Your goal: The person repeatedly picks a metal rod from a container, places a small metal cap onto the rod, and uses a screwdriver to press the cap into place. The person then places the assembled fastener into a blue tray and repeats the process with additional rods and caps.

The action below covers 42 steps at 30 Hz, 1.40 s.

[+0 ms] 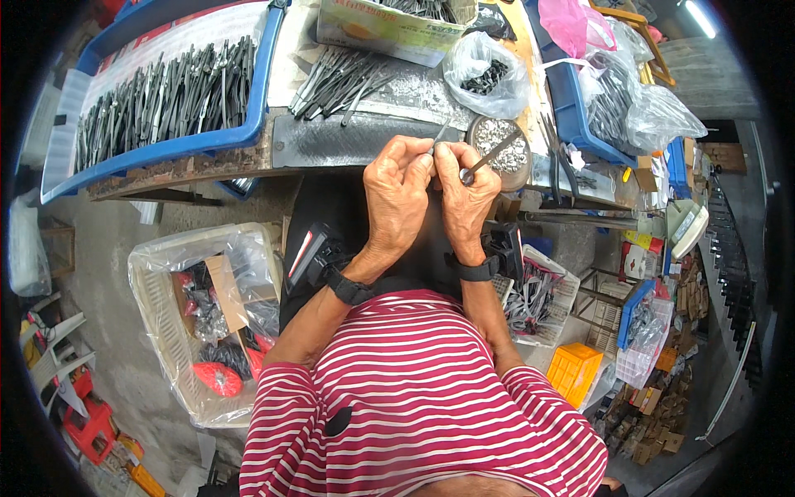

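Note:
Both my hands meet over the near edge of the workbench, fingertips close together. My left hand is closed, pinching a thin dark strip whose narrow tip points up and away. My right hand pinches at the strip's lower end with thumb and forefinger. A slim dark rod-like tool with a rounded end lies across the right fingers and reaches over a round tin of small pale metal parts. Where the fingers meet, the strip's end is hidden.
Loose dark strips lie behind my hands. A blue-rimmed tray full of similar strips stands left, with a carton and a plastic bag at the back. Below left sits a plastic-lined crate; a blue bin stands right.

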Available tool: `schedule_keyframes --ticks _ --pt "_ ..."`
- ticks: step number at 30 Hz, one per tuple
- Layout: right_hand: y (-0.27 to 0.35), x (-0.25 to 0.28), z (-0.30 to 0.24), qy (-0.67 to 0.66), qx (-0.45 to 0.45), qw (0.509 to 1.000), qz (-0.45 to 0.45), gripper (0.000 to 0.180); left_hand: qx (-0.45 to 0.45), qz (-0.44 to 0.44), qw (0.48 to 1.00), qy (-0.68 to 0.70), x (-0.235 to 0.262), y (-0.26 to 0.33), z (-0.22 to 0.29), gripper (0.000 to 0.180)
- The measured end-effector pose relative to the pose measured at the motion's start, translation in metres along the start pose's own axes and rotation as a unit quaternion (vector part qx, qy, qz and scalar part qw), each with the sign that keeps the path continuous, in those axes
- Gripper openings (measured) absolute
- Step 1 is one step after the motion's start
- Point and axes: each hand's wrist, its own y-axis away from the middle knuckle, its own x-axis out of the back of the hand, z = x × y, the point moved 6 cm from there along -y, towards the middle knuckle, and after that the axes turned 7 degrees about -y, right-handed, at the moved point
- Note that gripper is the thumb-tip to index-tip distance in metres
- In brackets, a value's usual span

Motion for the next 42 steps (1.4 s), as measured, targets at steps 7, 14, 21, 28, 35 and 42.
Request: schedule_keyframes --ticks 7,14,21,28,35,42 --pt "-0.002 0.002 0.004 0.005 -0.038 0.999 0.009 0.012 0.017 -0.011 0.999 0.046 -0.001 -0.002 -0.002 0.014" --pt "-0.004 -0.003 -0.018 0.108 0.187 0.976 -0.037 0.007 0.021 -0.024 0.997 0.064 0.0 -0.005 -0.001 0.015" --pt "-0.002 -0.001 -0.03 0.126 0.21 0.963 -0.112 0.01 0.052 -0.09 0.991 0.078 0.008 -0.008 0.002 0.01" --pt "-0.002 0.011 -0.042 0.117 0.188 0.958 -0.183 0.01 0.096 -0.215 0.965 0.113 0.009 -0.01 0.006 0.012" --pt "0.001 0.021 -0.037 -0.016 0.121 0.975 -0.185 0.009 0.096 -0.316 0.931 0.155 0.005 -0.007 0.012 0.014" --pt "0.008 0.022 -0.018 -0.093 -0.002 0.986 -0.14 0.009 0.053 -0.279 0.952 0.111 0.006 -0.005 0.017 0.014"
